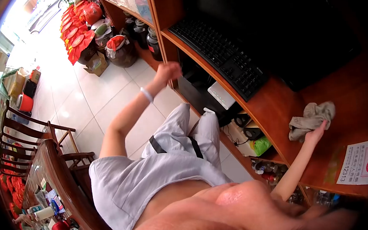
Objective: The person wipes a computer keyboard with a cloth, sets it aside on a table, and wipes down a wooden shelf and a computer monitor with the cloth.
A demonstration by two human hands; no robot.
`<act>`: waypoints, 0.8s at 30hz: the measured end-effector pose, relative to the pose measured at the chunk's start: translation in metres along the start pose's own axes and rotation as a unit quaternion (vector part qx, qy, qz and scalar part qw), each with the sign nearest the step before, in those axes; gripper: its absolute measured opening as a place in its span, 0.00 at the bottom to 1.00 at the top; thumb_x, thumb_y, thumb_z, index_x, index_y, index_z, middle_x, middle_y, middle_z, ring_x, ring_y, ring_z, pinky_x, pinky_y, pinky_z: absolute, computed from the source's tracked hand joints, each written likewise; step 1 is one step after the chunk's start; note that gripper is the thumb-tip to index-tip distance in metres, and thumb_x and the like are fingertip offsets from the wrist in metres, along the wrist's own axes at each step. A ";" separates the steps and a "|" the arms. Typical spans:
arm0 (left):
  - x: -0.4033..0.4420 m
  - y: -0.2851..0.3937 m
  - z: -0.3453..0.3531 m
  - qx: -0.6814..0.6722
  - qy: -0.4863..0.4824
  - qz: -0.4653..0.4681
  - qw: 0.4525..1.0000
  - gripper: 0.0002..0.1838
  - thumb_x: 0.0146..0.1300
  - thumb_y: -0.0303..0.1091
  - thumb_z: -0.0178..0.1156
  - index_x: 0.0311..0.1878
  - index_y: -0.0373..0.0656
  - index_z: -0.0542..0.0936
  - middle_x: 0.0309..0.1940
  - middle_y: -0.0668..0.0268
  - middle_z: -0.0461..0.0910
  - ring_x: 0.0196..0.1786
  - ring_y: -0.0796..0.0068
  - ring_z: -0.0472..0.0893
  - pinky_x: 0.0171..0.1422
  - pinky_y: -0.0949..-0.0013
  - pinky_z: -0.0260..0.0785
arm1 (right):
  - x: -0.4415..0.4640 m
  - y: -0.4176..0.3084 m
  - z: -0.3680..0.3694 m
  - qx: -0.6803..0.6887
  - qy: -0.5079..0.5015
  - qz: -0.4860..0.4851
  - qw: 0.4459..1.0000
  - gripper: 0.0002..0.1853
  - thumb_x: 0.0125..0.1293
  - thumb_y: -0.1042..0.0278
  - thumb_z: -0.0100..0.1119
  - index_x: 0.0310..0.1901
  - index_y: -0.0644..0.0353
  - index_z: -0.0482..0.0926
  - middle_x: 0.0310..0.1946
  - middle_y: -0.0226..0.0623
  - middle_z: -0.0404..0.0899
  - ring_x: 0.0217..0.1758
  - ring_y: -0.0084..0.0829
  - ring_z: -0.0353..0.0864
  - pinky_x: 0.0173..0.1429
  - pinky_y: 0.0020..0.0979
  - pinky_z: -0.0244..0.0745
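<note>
My right hand (315, 135) reaches over the desk at the right and grips a crumpled grey-beige cloth (309, 120). The cloth lies bunched on the brown wooden desktop (273, 97), its folds covering part of my fingers. Out to the left, my left hand (170, 71) hangs in the air beside the desk's side panel, with a pale bracelet on the wrist. Its fingers are smeared by motion, and nothing can be made out in them.
A black keyboard (220, 53) lies along the desk edge, near a dark monitor. A printed sign (360, 161) sits at the desktop's near end. Red-covered jars (76, 39) line the floor ahead. Wooden chairs (25, 127) and a cluttered table (65, 198) stand to the left.
</note>
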State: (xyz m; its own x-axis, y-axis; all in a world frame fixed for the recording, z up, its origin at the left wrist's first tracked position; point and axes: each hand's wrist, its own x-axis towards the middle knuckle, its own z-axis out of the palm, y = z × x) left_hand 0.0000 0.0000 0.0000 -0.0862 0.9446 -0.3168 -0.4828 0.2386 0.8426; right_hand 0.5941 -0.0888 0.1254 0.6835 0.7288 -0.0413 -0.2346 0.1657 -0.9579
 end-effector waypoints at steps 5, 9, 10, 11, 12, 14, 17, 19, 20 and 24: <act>0.048 0.052 0.007 0.050 0.099 0.119 0.987 0.10 0.58 0.29 0.52 0.42 0.36 0.74 0.37 0.56 0.77 0.38 0.64 0.80 0.41 0.64 0.76 | -0.057 0.002 0.018 0.127 -0.036 0.032 0.991 0.34 0.65 0.41 0.38 0.64 0.58 0.52 0.65 0.41 0.53 0.66 0.39 0.55 0.68 0.41 0.53; 0.097 0.077 0.007 0.393 0.179 0.266 0.862 0.18 0.53 0.37 0.59 0.43 0.33 0.77 0.37 0.51 0.79 0.42 0.60 0.79 0.44 0.64 0.71 | -0.086 0.020 0.050 0.111 -0.102 0.040 0.988 0.33 0.65 0.42 0.38 0.65 0.55 0.51 0.65 0.38 0.52 0.67 0.38 0.53 0.69 0.41 0.50; 0.106 0.085 0.005 0.465 0.170 0.289 0.820 0.22 0.52 0.40 0.59 0.46 0.33 0.76 0.41 0.46 0.77 0.46 0.52 0.77 0.49 0.60 0.69 | -0.092 0.030 0.060 0.097 -0.122 0.038 0.987 0.34 0.65 0.42 0.39 0.65 0.55 0.52 0.65 0.37 0.53 0.67 0.38 0.53 0.69 0.40 0.50; 0.130 0.084 0.000 0.511 0.211 0.308 0.774 0.24 0.53 0.45 0.59 0.45 0.32 0.76 0.41 0.44 0.76 0.48 0.50 0.75 0.51 0.58 0.67 | -0.097 0.041 0.069 0.083 -0.138 0.036 0.986 0.34 0.64 0.42 0.41 0.65 0.54 0.52 0.65 0.37 0.53 0.67 0.38 0.53 0.68 0.40 0.50; 0.140 0.092 -0.001 0.520 0.169 0.257 0.797 0.26 0.54 0.48 0.57 0.44 0.31 0.76 0.41 0.43 0.76 0.48 0.49 0.75 0.52 0.58 0.67 | -0.100 0.053 0.078 0.084 -0.123 0.068 0.987 0.34 0.64 0.42 0.43 0.65 0.55 0.53 0.64 0.36 0.55 0.66 0.36 0.55 0.68 0.38 0.51; 0.178 0.109 -0.007 0.541 0.110 0.227 0.802 0.30 0.55 0.52 0.55 0.42 0.28 0.76 0.41 0.41 0.75 0.48 0.49 0.75 0.52 0.57 0.66 | -0.098 0.079 0.095 0.096 -0.120 0.117 0.981 0.34 0.63 0.42 0.45 0.64 0.57 0.55 0.63 0.35 0.58 0.65 0.34 0.58 0.67 0.36 0.52; 0.182 0.117 0.012 0.557 0.069 0.175 0.809 0.31 0.55 0.55 0.54 0.41 0.27 0.76 0.40 0.42 0.76 0.48 0.48 0.75 0.51 0.58 0.66 | -0.101 0.091 0.117 0.104 -0.167 0.174 0.965 0.35 0.62 0.41 0.46 0.62 0.59 0.58 0.60 0.35 0.62 0.63 0.33 0.60 0.66 0.34 0.55; 0.192 0.110 0.020 0.564 0.088 0.170 0.803 0.31 0.56 0.54 0.54 0.40 0.27 0.76 0.39 0.42 0.76 0.47 0.48 0.75 0.50 0.59 0.66 | -0.095 0.098 0.125 0.078 -0.192 0.179 0.962 0.35 0.61 0.41 0.47 0.62 0.59 0.58 0.60 0.35 0.62 0.62 0.32 0.61 0.65 0.33 0.56; 0.196 0.105 0.020 0.554 0.083 0.164 0.812 0.30 0.56 0.54 0.53 0.39 0.27 0.76 0.39 0.43 0.76 0.47 0.49 0.75 0.50 0.59 0.66 | -0.093 0.099 0.126 0.065 -0.204 0.186 0.959 0.40 0.58 0.38 0.50 0.64 0.58 0.54 0.62 0.35 0.59 0.63 0.32 0.59 0.66 0.32 0.54; 0.218 0.110 -0.001 0.580 0.026 0.214 0.785 0.28 0.57 0.51 0.54 0.41 0.27 0.76 0.35 0.45 0.77 0.44 0.50 0.76 0.49 0.62 0.66 | -0.087 0.109 0.139 -0.019 -0.224 0.173 0.959 0.47 0.55 0.34 0.51 0.67 0.58 0.48 0.66 0.36 0.52 0.66 0.32 0.53 0.68 0.31 0.47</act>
State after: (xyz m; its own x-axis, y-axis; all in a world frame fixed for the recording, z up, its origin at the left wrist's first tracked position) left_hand -0.0728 0.2322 0.0230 -0.0738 0.9910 0.1117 0.7172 -0.0251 0.6964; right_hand 0.4133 -0.0419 0.0644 0.2021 0.9496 -0.2397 -0.3627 -0.1548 -0.9190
